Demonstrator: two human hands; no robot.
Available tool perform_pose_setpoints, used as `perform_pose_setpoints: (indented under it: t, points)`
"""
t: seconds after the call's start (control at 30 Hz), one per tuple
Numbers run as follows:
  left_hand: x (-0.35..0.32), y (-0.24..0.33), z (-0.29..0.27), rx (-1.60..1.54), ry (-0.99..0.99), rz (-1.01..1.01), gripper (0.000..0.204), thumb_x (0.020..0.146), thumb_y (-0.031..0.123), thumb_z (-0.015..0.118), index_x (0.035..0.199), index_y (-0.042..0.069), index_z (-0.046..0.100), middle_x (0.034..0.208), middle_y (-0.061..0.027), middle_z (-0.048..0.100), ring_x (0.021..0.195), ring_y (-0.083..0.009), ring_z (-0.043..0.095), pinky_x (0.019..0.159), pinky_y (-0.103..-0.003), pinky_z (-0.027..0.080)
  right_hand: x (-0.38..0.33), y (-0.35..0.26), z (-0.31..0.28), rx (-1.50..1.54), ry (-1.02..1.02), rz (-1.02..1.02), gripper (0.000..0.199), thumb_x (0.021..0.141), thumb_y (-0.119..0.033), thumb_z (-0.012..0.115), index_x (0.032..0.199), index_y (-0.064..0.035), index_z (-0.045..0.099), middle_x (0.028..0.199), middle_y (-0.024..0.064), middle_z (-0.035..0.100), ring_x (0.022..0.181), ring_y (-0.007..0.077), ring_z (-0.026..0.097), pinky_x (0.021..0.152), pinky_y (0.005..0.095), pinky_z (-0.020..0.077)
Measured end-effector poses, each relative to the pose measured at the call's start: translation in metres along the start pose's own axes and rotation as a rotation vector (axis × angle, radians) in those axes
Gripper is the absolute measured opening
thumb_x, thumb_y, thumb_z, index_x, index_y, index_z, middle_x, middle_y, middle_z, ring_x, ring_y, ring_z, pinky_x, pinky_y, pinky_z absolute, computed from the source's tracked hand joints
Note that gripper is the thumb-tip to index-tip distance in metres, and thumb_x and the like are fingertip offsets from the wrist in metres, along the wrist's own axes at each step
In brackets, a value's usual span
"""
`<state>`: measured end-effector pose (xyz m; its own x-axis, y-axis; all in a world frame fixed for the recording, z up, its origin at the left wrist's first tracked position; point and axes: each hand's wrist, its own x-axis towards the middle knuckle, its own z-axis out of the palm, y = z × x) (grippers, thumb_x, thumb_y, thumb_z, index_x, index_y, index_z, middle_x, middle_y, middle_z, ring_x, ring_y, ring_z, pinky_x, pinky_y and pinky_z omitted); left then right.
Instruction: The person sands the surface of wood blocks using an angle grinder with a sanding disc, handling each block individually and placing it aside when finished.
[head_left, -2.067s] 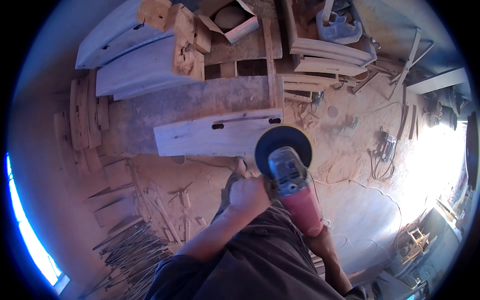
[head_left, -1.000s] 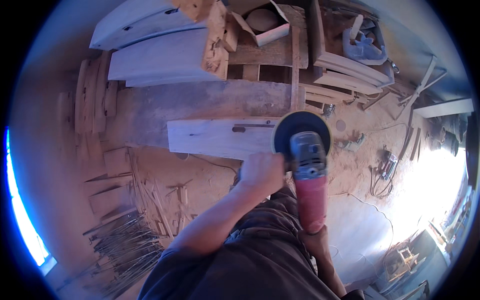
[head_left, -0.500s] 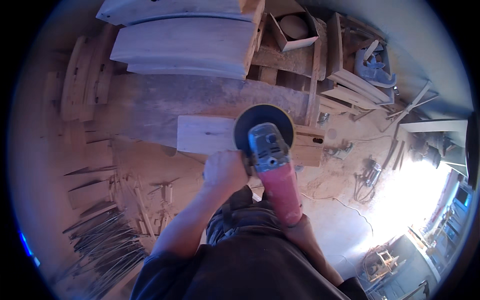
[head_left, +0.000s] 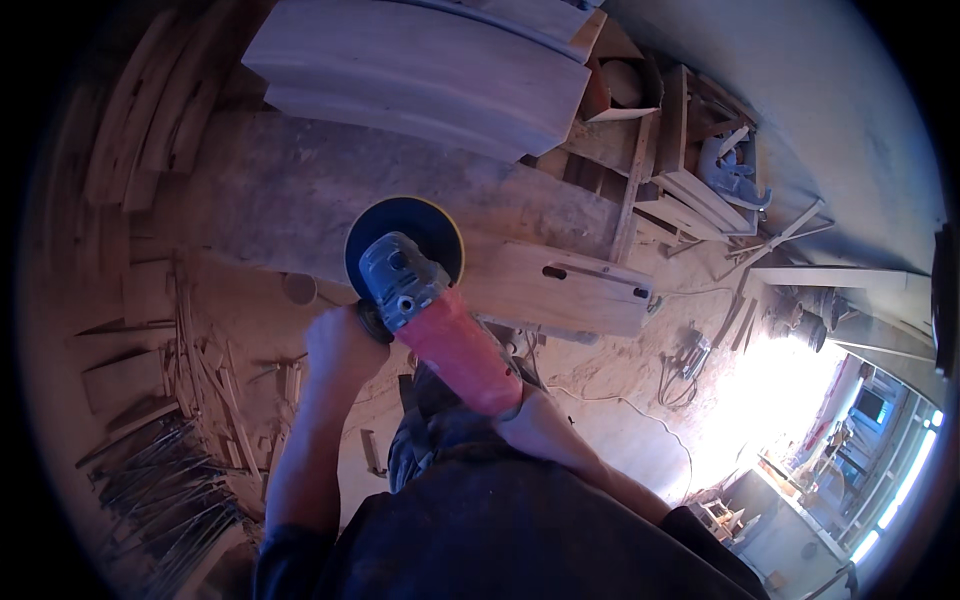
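Note:
A red and grey angle grinder (head_left: 455, 350) with a round dark sanding disc (head_left: 412, 222) is held in both hands. My left hand (head_left: 342, 348) is closed round its side handle, and my right hand (head_left: 522, 412) grips the rear of the red body, its fingers mostly hidden beneath. The disc lies over the left end of a wooden board (head_left: 590, 292), which has dark slots near its right end. Whether disc and wood touch, I cannot tell. The board rests along the near edge of a dusty workbench (head_left: 330, 190).
Shaped pale boards (head_left: 420, 75) are stacked at the bench's far side. Slotted pieces (head_left: 150, 110) stand at the far left. An open box (head_left: 622, 85) sits at the back right. Thin rods (head_left: 165, 480) lie on the floor lower left, and a cord (head_left: 625, 405) runs across the floor at right.
Both hands and the grinder have moved left, and the grinder's body now slants more. The disc has gone from the board's middle to its left end, baring the slotted right part.

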<state>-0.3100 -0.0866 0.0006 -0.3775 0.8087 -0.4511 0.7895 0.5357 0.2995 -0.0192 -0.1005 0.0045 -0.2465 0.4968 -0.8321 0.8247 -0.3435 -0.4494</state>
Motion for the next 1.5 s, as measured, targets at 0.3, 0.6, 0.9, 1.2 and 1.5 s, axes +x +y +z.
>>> perform_pose_setpoints:
  t: [0.3,0.6,0.9,1.2,1.5]
  points:
    - [-0.028,0.098,0.049,0.069,-0.177,0.165,0.022,0.077,0.026,0.072,0.086,0.006,0.074,0.085,-0.0194,0.073,0.08,-0.0384,0.073,0.074,-0.049,0.058,-0.05,0.09,-0.031,0.14,0.099,0.22,0.05,0.074,-0.036,0.084,0.098,0.0061,0.071,0.09,0.0208,0.074,0.088,0.0291,0.074,0.075,0.0417,0.0574]
    - [-0.073,0.268,0.144,-0.065,-0.299,0.565,0.012,0.082,0.017,0.068,0.084,0.01,0.077,0.087,-0.014,0.075,0.086,-0.0302,0.075,0.076,-0.043,0.059,-0.131,0.242,-0.071,0.433,0.279,0.443,0.015,0.071,-0.01,0.077,0.078,-0.0014,0.066,0.062,0.0071,0.064,0.049,0.0148,0.059,0.043,0.0332,0.0463]
    - [-0.078,0.25,0.125,-0.032,-0.374,0.448,0.014,0.08,0.016,0.068,0.086,0.009,0.078,0.087,-0.0148,0.075,0.085,-0.0308,0.075,0.074,-0.041,0.06,-0.128,0.231,-0.07,0.401,0.237,0.369,0.018,0.073,-0.011,0.075,0.065,-0.0013,0.063,0.055,0.0039,0.059,0.044,0.0127,0.054,0.042,0.0323,0.0416]
    - [-0.06,0.122,0.061,0.035,-0.271,0.207,0.02,0.08,0.026,0.07,0.087,0.008,0.076,0.087,-0.017,0.074,0.086,-0.033,0.074,0.076,-0.046,0.058,-0.08,0.124,-0.035,0.067,0.152,0.16,0.032,0.075,-0.023,0.076,0.086,0.0062,0.07,0.076,0.0197,0.07,0.076,0.0265,0.072,0.065,0.0392,0.0553]
    - [-0.062,-0.042,0.026,-0.118,0.046,-0.082,0.017,0.074,0.015,0.074,0.087,0.005,0.074,0.084,-0.0228,0.072,0.083,-0.0417,0.07,0.075,-0.052,0.056,-0.021,0.01,0.024,-0.147,0.015,-0.069,0.043,0.086,-0.028,0.062,0.12,-0.0013,0.061,0.101,0.0295,0.07,0.103,0.0473,0.067,0.092,0.0541,0.0521]
